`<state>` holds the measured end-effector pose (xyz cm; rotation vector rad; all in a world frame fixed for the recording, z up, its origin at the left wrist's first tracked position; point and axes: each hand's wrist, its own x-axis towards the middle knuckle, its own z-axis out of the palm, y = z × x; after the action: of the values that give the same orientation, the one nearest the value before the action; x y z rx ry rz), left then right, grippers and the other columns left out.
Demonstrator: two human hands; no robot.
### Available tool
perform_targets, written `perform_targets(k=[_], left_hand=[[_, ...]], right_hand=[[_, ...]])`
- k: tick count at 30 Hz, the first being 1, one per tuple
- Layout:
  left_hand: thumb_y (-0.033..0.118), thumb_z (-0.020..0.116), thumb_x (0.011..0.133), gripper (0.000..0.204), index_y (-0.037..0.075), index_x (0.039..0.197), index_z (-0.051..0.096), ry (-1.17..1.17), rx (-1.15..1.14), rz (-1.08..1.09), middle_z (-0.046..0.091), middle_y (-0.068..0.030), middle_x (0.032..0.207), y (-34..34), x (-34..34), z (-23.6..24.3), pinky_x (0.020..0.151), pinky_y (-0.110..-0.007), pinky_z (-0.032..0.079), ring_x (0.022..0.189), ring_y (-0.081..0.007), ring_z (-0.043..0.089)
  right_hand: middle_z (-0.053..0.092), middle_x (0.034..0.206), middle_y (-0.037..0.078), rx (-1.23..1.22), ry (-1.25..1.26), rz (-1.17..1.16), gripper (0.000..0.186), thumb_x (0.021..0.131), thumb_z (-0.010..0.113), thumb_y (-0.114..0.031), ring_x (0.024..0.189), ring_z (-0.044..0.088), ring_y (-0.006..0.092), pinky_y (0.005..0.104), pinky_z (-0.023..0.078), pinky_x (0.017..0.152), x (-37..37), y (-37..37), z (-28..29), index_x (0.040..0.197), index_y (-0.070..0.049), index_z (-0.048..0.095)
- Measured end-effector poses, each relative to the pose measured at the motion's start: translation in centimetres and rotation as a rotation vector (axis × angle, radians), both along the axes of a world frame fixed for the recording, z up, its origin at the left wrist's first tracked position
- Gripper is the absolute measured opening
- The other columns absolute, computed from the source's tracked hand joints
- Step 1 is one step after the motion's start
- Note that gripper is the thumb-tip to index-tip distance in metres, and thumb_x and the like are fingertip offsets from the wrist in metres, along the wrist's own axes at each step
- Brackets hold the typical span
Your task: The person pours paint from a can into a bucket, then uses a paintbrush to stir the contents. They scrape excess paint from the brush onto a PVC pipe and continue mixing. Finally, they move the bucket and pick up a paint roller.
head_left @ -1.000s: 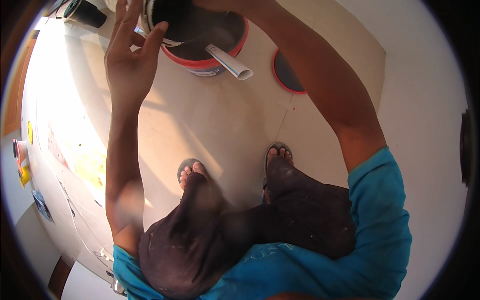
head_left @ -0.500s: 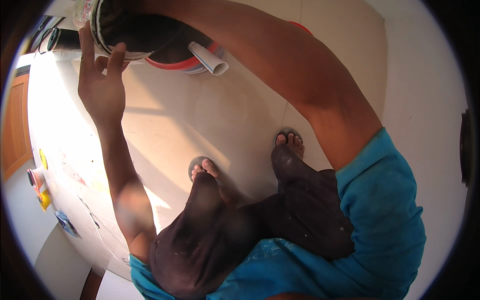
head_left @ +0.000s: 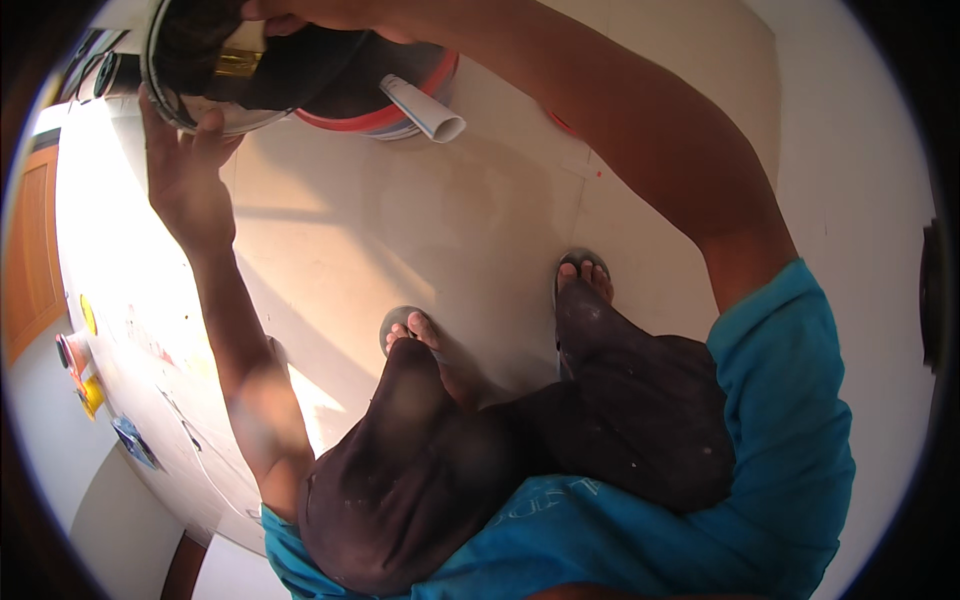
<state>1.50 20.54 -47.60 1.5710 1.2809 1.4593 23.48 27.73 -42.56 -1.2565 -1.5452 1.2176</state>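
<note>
At the upper left a round tub [head_left: 215, 122] with a pale rim and a dark inside is tilted toward me. My left hand [head_left: 192, 180] grips its near edge, thumb and fingers over the rim. Above the tub's opening, my right hand [head_left: 290, 18] is closed around a flat paintbrush [head_left: 238, 62] with a pale handle and a gold-coloured band. Dark bristles blend into the tub's dark inside, so their tip cannot be made out. The top of the frame cuts off part of the right hand.
Behind the tub stands a red-rimmed bucket [head_left: 390, 122] with a dark inside. A white rolled tube [head_left: 425, 108] leans out at its edge. Several small coloured items, one a yellow packet [head_left: 92, 397], lie at the left on the sunlit floor [head_left: 330, 200]. A white wall [head_left: 860, 250] rises on the right.
The tub has shifted slightly left and tilted more toward me, with my left hand moving along. My right hand and the brush have come into sight over the tub; my right elbow swung outward.
</note>
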Motion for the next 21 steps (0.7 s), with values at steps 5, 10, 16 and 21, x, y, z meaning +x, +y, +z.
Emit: perform_targets(k=[5, 10, 16, 21], left_hand=[[0.012, 0.067, 0.098, 0.077, -0.001, 0.162, 0.026, -0.034, -0.141, 0.146, 0.053, -0.022, 0.146, -0.7, -1.2, 0.6, 0.086, -0.035, 0.065, 0.114, -0.0259, 0.067], [0.013, 0.066, 0.099, 0.077, -0.004, 0.161, 0.022, -0.194, -0.06, 0.103, 0.063, -0.0182, 0.131, -0.1, -1.2, 0.1, 0.085, -0.039, 0.067, 0.102, -0.0226, 0.072], [0.008, 0.056, 0.102, 0.067, -0.001, 0.161, 0.025, -0.23, -0.069, 0.1, 0.061, -0.0187, 0.129, 0.2, -1.9, -0.3, 0.092, -0.047, 0.064, 0.099, -0.0267, 0.072], [0.007, 0.055, 0.103, 0.062, -0.001, 0.159, 0.029, -0.323, -0.066, 0.056, 0.062, -0.0183, 0.126, 0.2, -2.8, -1.3, 0.094, -0.05, 0.063, 0.098, -0.028, 0.073]], right_hand=[[0.074, 0.101, 0.022, 0.102, 0.092, 0.116, 0.035, 0.092, 0.075, -0.021, 0.088, 0.073, 0.0305, 0.0374, 0.058, 0.081, 4.1, -4.2, 1.7, 0.11, 0.009, 0.068], [0.077, 0.108, 0.008, 0.227, 0.22, -0.078, 0.023, 0.091, 0.075, 0.003, 0.096, 0.072, 0.014, 0.0269, 0.059, 0.083, 12.5, -5.3, -3.8, 0.114, 0.002, 0.072], [0.077, 0.109, 0.01, 0.374, -0.149, 0.14, 0.02, 0.09, 0.072, 0.007, 0.091, 0.073, 0.0149, 0.0274, 0.06, 0.079, 11.8, -7.9, -7.2, 0.108, -0.001, 0.075], [0.077, 0.105, 0.004, 0.516, -0.271, 0.189, 0.024, 0.081, 0.077, -0.002, 0.084, 0.072, 0.0102, 0.024, 0.056, 0.071, 13.2, -8.6, -7.1, 0.105, -0.006, 0.077]])
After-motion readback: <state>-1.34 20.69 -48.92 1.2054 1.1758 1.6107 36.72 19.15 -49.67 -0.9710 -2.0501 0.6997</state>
